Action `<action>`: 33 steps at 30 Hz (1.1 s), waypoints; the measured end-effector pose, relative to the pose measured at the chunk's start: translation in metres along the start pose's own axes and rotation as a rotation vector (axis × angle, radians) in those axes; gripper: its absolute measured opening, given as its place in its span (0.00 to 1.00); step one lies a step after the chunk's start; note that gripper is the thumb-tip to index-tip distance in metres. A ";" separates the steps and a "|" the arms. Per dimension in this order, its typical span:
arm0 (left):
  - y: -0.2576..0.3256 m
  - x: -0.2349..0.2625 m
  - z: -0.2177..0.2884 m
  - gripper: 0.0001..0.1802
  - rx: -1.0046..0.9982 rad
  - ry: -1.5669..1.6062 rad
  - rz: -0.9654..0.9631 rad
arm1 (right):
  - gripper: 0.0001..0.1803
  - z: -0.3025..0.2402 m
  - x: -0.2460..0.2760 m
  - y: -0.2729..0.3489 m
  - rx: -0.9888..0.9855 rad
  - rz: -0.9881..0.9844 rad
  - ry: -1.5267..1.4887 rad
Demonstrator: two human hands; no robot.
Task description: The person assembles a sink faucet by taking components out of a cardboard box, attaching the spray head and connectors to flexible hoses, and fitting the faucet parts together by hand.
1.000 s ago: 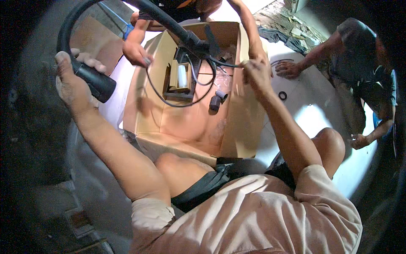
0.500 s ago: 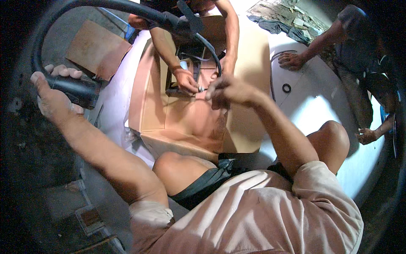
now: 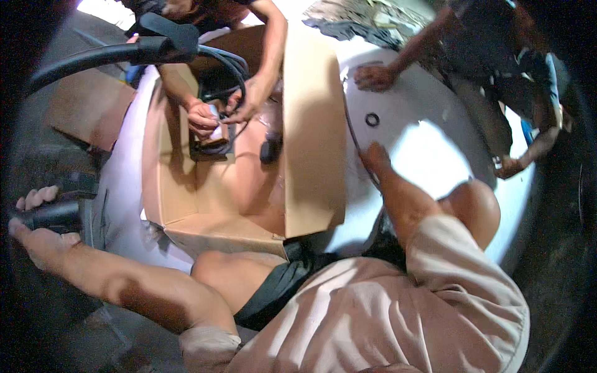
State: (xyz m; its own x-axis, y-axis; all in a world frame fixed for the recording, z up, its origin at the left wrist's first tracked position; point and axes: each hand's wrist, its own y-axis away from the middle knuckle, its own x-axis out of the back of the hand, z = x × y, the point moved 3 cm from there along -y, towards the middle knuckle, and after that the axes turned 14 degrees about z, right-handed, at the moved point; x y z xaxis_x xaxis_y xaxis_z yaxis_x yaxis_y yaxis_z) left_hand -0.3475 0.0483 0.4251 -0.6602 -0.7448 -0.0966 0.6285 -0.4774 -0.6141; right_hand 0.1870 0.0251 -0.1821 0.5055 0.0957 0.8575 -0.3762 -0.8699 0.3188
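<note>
At the far left, my left hand [image 3: 50, 239] is wrapped round a black cylindrical fitting [image 3: 56, 216]. A thick black hose [image 3: 87, 64] arcs above it toward a black clamp-like piece [image 3: 168, 40] over the box. My right hand [image 3: 376, 155] is over the white surface, right of the open cardboard box [image 3: 314, 137], close to a thin black cable [image 3: 349, 118]. Its fingers are foreshortened and blurred, so their state does not show. Inside the box, a co-worker's hands [image 3: 203, 119] work on a small piece with dark cable loops [image 3: 233, 65] beside them.
A black ring [image 3: 372, 119] lies on the white surface [image 3: 410, 105]. Another person's hand [image 3: 375, 77] rests beyond it. A third hand [image 3: 510, 166] is at the right. Flat cardboard [image 3: 93, 109] lies at the left, and dark cloth [image 3: 354, 30] at the back. A small black object [image 3: 269, 149] is inside the box.
My right hand has left the box and the co-worker's hands, drawing back to the right side. My left hand with the black fitting is lower and farther left. The whole view has shifted.
</note>
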 end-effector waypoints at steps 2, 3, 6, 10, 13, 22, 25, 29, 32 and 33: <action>0.012 -0.014 -0.001 0.24 -0.016 0.018 0.059 | 0.27 0.006 0.008 0.038 0.000 0.188 0.084; 0.036 -0.042 0.005 0.24 0.001 0.001 0.150 | 0.26 0.027 0.012 0.034 -0.007 0.199 0.099; 0.056 -0.054 0.010 0.24 -0.039 0.006 0.265 | 0.22 0.006 0.031 0.021 -0.053 0.159 0.007; 0.054 -0.046 0.014 0.25 -0.095 0.021 0.234 | 0.19 -0.068 0.097 0.029 0.007 0.477 -0.326; 0.050 -0.054 -0.001 0.25 -0.031 0.037 0.255 | 0.20 -0.061 0.105 0.009 0.062 0.776 -0.400; 0.044 -0.059 -0.018 0.29 0.004 0.052 0.242 | 0.16 -0.169 0.212 0.039 0.183 1.026 -0.858; 0.050 -0.061 -0.019 0.29 0.029 0.011 0.262 | 0.14 -0.179 0.239 0.042 0.180 0.962 -1.076; 0.045 -0.054 -0.026 0.30 0.021 -0.015 0.263 | 0.12 -0.201 0.280 0.072 0.134 0.686 -1.560; 0.046 -0.052 -0.038 0.29 0.106 0.046 0.281 | 0.12 -0.200 0.289 0.067 0.086 0.584 -1.769; 0.047 -0.052 -0.038 0.29 0.143 0.105 0.301 | 0.12 -0.198 0.291 0.066 0.067 0.560 -1.805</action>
State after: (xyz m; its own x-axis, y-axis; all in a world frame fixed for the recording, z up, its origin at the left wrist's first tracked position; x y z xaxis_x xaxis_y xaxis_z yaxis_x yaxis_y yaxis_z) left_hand -0.2987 0.0822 0.3718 -0.4704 -0.8139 -0.3411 0.8478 -0.3095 -0.4306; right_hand 0.1550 0.0912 0.1685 0.4665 -0.6811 -0.5644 -0.7595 -0.6354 0.1391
